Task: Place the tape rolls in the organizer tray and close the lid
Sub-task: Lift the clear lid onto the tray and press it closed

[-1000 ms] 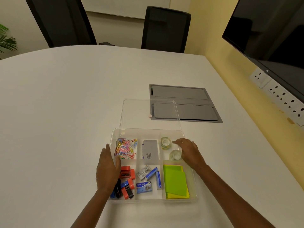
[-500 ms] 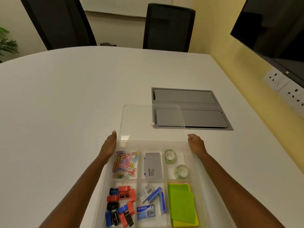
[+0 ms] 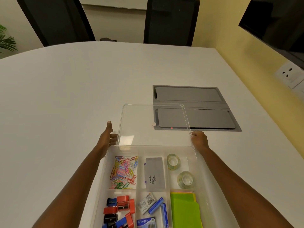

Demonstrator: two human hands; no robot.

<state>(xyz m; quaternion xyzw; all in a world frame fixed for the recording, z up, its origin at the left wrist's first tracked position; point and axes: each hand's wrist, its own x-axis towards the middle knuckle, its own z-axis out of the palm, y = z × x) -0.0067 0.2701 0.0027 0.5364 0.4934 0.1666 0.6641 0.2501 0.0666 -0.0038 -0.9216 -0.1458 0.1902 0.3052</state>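
Note:
Two clear tape rolls [image 3: 173,161] [image 3: 185,179] lie in the far right compartment of the clear organizer tray [image 3: 199,163]. The transparent lid [image 3: 153,129] lies flat on the table just beyond the tray, partly over a grey panel. My left hand [image 3: 107,137] is at the lid's left edge, fingers against the rim and thumb raised. My right hand [image 3: 199,139] curls its fingers around the lid's near right corner.
The tray also holds coloured paper clips [image 3: 124,172], a grey stamp pad [image 3: 154,173], sharpeners [image 3: 120,209], staple boxes [image 3: 151,206] and green sticky notes [image 3: 185,209]. A grey recessed panel [image 3: 195,107] sits in the white table [image 3: 65,104]. Two black chairs stand behind.
Both hands left the tray and reached forward to the lid's left and right edges. The tape rolls stay in their compartment. The view has moved closer to the tray.

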